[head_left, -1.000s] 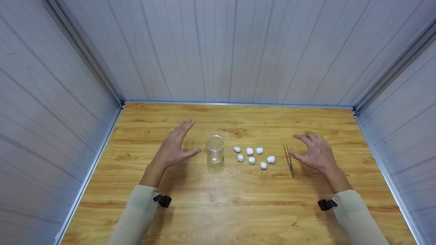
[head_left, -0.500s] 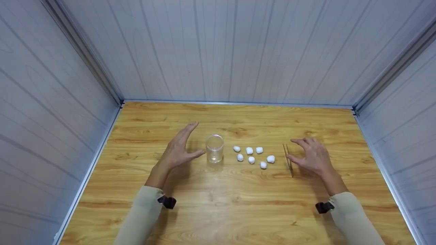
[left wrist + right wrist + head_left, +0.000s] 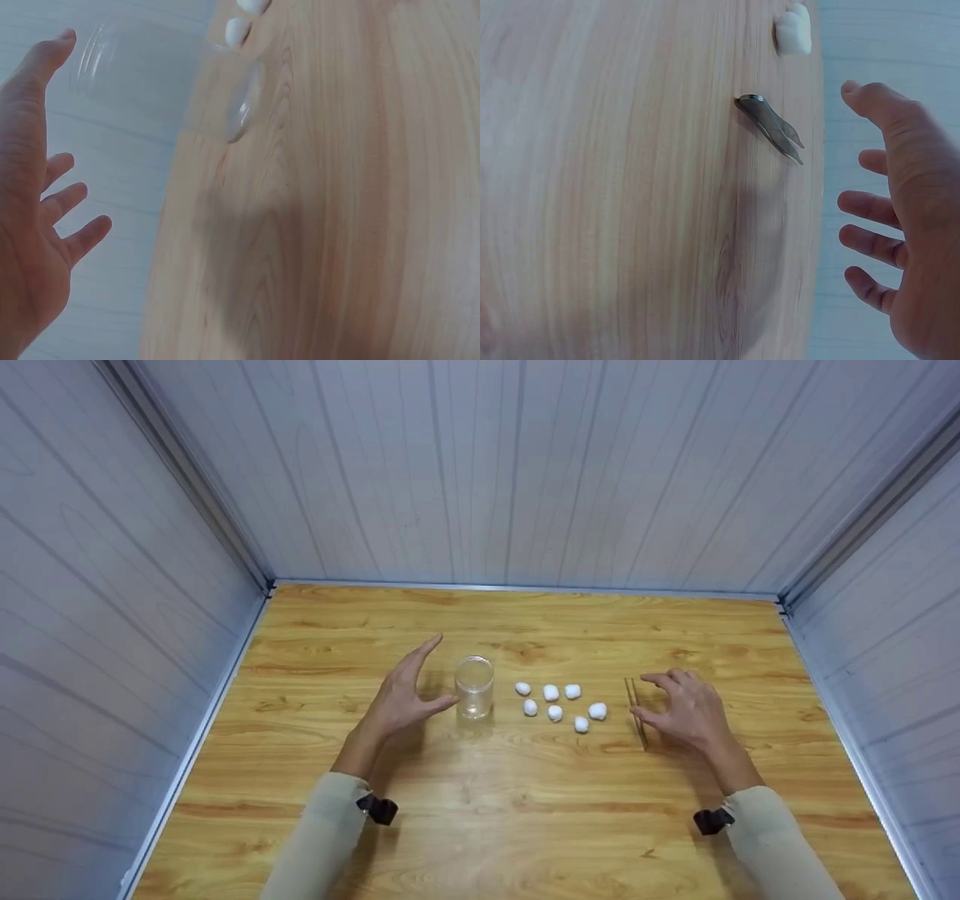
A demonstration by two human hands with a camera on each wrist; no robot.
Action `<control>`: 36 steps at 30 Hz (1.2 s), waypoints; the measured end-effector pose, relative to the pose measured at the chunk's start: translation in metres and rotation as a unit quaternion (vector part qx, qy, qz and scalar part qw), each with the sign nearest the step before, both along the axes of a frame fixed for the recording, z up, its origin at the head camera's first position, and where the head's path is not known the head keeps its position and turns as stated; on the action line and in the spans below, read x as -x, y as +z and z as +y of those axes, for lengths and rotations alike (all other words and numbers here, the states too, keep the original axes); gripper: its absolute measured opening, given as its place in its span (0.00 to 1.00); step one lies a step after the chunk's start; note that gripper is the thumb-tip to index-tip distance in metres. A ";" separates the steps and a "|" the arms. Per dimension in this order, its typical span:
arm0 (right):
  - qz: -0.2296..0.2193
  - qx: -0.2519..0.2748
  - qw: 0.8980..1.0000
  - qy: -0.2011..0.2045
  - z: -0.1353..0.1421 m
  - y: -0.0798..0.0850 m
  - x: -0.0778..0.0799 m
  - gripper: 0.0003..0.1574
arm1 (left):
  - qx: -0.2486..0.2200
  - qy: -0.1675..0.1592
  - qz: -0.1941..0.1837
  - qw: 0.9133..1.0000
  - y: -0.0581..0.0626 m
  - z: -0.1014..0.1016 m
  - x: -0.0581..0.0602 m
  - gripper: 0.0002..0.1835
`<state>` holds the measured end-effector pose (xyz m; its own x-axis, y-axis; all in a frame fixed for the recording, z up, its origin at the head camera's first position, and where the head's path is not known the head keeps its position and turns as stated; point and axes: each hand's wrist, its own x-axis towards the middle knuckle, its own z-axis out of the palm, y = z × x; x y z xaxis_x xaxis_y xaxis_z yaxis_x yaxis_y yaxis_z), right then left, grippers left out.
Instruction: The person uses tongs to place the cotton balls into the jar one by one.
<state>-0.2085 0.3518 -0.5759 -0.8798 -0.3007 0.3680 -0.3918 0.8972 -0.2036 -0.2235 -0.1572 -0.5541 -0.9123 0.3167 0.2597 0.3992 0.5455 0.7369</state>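
A clear glass [image 3: 474,688] stands upright on the wooden table, left of the middle. My left hand [image 3: 403,697] is just left of it, thumb and fingers spread apart and holding nothing; in the left wrist view the glass [image 3: 157,82] lies beyond the thumb. To the right lie metal tweezers [image 3: 636,714], flat on the wood with their tips parted. Over their right side hovers my right hand [image 3: 690,709], thumb and fingers apart. The right wrist view shows the tweezers [image 3: 769,126] untouched and the right hand [image 3: 915,217] above the table.
Several white cotton balls [image 3: 555,712] lie loosely grouped between the glass and the tweezers. The wooden table [image 3: 480,825] is enclosed by pale panels, with a back wall [image 3: 480,472] and a wall on either side.
My left hand has moved right, closer to the glass. The right hand has shifted left and slightly nearer to me, over the tweezers. Glass, cotton balls and tweezers stay where they were.
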 end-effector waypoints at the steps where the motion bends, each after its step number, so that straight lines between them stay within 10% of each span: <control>1: -0.004 0.000 1.000 -0.003 0.000 0.000 0.000 0.36 | -0.004 0.000 -0.004 1.000 -0.001 0.001 0.000 0.55; 36: -0.065 0.002 0.997 -0.041 -0.003 -0.018 -0.011 0.34 | -0.128 0.009 -0.091 0.988 -0.031 0.026 -0.003 0.55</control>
